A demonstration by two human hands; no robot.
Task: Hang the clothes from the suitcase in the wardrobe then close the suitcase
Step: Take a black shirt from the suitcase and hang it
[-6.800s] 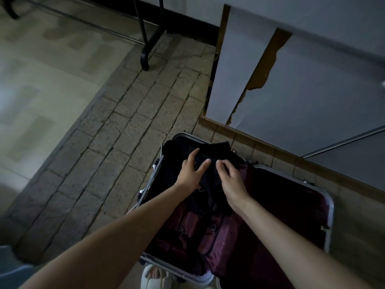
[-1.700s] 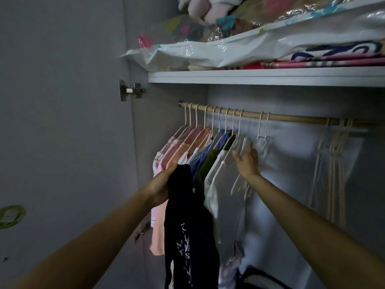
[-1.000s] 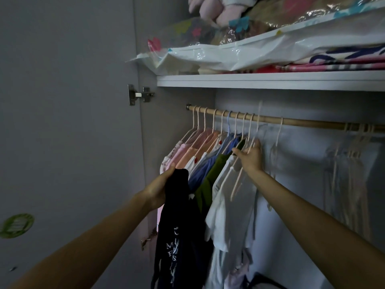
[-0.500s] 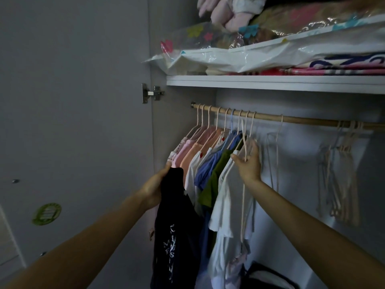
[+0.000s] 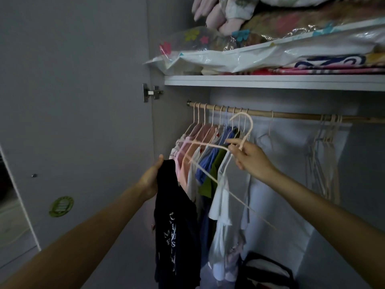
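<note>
Item: dark garment, printed with pale lettering. Held bunched at its top edge by the left hand, fingers curled round the cloth; it hangs free below and to the left of the rail, in front of the clothes already hung there. Not yet on a hanger.

Item: empty pale hanger. Off the rail, held just below it by the right hand, which pinches the neck under the hook between thumb and fingers. The hanger is tilted, one arm reaching left toward the garment, the other slanting down and right.

Item: hung clothes. A row in pink, white, blue and green, crowded at the left end of the rail. A lone bare hanger sits just right of them; a cluster of spare hangers hangs well apart, toward the rail's right end.

Item: shelf, directly above the rail, bearing bagged bedding.

Item: suitcase. Not in view.

Step in hand, as judged: fitting the garment onto the hanger. The next move calls for finding the neck opening, threading one hanger arm through, then the other, and hooking it onto the free stretch of rail right of the row. The bunched cloth probably needs loosening first.
</note>
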